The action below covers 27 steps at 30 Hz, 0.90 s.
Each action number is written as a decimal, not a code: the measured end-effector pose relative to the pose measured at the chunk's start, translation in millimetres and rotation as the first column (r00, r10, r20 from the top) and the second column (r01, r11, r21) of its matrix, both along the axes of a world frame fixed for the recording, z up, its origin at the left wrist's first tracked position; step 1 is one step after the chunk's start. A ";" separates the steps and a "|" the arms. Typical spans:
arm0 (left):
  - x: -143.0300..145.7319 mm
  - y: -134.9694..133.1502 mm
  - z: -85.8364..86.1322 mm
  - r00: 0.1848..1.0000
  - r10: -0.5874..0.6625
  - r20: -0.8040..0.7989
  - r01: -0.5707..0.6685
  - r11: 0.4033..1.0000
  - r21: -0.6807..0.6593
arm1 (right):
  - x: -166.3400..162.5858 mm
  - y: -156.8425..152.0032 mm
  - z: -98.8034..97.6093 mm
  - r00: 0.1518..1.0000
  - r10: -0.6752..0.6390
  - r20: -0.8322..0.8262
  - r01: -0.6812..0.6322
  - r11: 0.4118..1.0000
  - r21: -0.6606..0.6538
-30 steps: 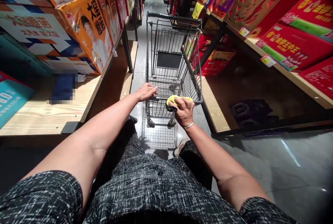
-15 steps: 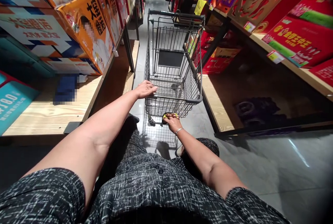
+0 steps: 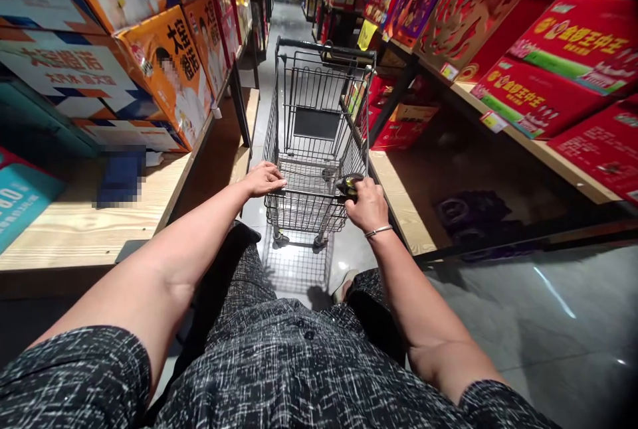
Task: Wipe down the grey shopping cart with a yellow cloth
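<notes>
1. At far left, orange boxes (image 3: 172, 77) are standing on the left shelf (image 3: 144, 183).
2. Your left hand (image 3: 266, 180) is resting palm down at the cart's (image 3: 316, 123) near left corner, its fingers lying loosely extended over the rim (image 3: 314, 196).
3. The cart is standing between the two shelves.
4. The black and yellow cloth (image 3: 349, 184) is bunching at the rim's near right corner, showing mostly left of your right knuckles.
5. Your right hand (image 3: 369, 206) is holding that cloth, fingers curling over it; a bracelet (image 3: 379, 231) is circling your wrist.
6. Farther right, red boxes (image 3: 528, 93) are sitting on the right shelf (image 3: 563, 167).
</notes>
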<state>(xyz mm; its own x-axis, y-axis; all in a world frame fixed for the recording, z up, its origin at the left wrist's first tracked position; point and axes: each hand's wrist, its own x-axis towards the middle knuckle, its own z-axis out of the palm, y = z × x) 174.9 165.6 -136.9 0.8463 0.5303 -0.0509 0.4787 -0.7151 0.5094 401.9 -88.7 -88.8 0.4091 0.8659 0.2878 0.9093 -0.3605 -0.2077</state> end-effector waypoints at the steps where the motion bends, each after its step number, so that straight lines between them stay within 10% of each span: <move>1: -1.9 0.1 0.5 1.000 0.009 -0.010 -0.009 1.000 0.017 | -1.8 1.6 -1.0 1.000 0.016 0.002 -0.015 1.000 -0.025; 13: 19.7 -53.2 28.6 0.960 0.118 -0.255 -0.070 0.979 0.190 | -73.8 72.0 3.5 0.925 0.376 -0.052 -0.380 0.915 -0.133; 19: 3.8 -33.3 26.5 0.991 0.073 -0.108 -0.072 0.997 0.016 | -27.8 59.8 7.5 0.929 0.319 -0.187 -0.346 0.928 -0.137; 27: 1.4 -20.2 19.8 0.991 -0.032 -0.133 0.051 0.989 0.141 | 59.1 22.5 -2.7 0.956 0.225 -0.188 -0.236 0.971 -0.034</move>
